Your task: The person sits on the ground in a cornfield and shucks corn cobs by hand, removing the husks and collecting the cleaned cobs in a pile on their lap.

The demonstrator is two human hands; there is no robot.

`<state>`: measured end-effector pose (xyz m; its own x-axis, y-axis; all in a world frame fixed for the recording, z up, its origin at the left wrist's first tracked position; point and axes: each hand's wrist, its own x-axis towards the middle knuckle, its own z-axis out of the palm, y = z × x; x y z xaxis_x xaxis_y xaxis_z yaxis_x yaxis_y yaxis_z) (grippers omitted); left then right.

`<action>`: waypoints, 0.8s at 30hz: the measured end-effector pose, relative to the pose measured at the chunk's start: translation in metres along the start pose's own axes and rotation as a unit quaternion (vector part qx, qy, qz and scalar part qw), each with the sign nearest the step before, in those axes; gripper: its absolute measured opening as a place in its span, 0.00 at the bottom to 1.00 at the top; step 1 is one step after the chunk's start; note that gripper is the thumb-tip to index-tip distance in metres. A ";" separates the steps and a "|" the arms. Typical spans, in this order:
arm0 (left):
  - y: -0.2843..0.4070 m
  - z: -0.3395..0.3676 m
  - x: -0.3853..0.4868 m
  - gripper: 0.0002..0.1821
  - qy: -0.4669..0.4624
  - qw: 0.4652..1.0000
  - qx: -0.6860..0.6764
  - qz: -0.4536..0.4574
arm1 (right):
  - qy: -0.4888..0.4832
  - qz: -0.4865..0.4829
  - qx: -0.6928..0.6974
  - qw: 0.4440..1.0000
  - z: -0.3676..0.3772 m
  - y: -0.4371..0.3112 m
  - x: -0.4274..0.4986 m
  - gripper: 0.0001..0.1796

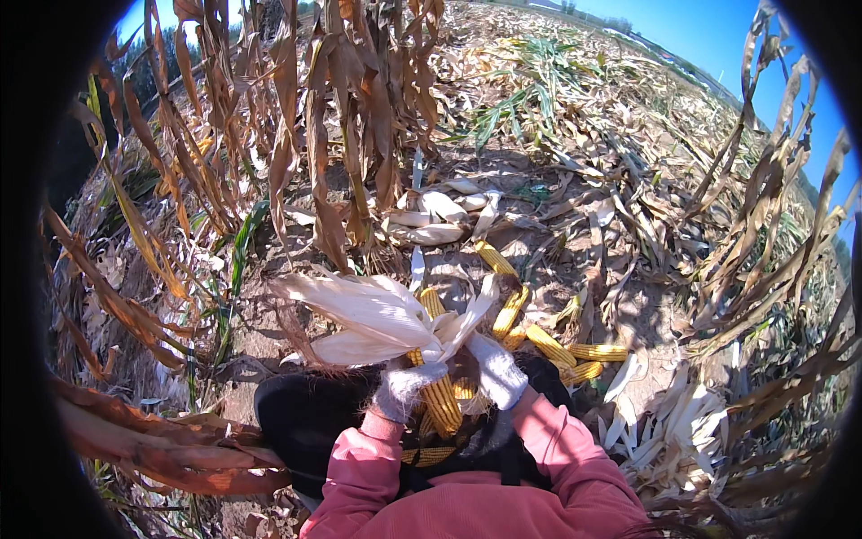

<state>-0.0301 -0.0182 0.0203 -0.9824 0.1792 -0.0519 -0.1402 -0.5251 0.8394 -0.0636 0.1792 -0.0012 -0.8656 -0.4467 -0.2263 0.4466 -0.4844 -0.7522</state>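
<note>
My left hand (407, 387), in a pale knit glove, is closed around a yellow ear of corn (442, 405). Long whitish husk leaves (387, 313) spread out from the far end of that ear, bent back from the kernels. My right hand (500, 374), gloved the same way, grips the husk on the right side. Below both hands, more bare ears (431, 457) lie around my lap, partly hidden by my hands and the dark trousers.
Bare ears (549, 343) lie on the soil ahead and right. Farther off is a heap of ears still in husk (438, 214). Stripped husks (680, 431) are piled at right. Dry standing stalks (350, 121) rise at left, and others (761, 242) at right. Fallen stalks cover the field beyond.
</note>
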 end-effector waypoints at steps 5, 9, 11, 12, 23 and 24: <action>-0.012 -0.012 0.000 0.41 -0.039 0.995 0.084 0.040 | 0.084 -0.230 -0.637 0.731 -0.035 0.020 0.034 0.17; -0.010 -0.013 0.001 0.42 -0.060 0.995 -0.057 -0.054 | 0.000 -0.200 -0.454 0.868 -0.029 0.011 0.028 0.18; -0.009 -0.010 0.000 0.39 -0.040 0.995 -0.083 -0.027 | -0.109 -0.109 -0.112 0.982 -0.014 0.006 0.008 0.21; -0.009 -0.008 0.000 0.38 -0.023 0.994 -0.100 -0.030 | -0.085 -0.049 -0.187 0.977 -0.007 -0.001 0.004 0.24; -0.023 -0.020 0.006 0.35 -0.073 0.986 -0.124 -0.086 | 0.072 -0.217 -0.333 0.915 0.027 -0.013 -0.005 0.16; -0.024 -0.020 0.004 0.35 -0.062 0.991 -0.087 -0.081 | 0.089 -0.212 -0.349 0.908 0.024 -0.013 -0.001 0.14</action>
<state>-0.0336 -0.0214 -0.0107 -0.9237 0.3690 -0.1028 -0.3253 -0.6141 0.7191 -0.0632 0.1675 0.0237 -0.9768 -0.1727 0.1268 -0.1354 0.0388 -0.9900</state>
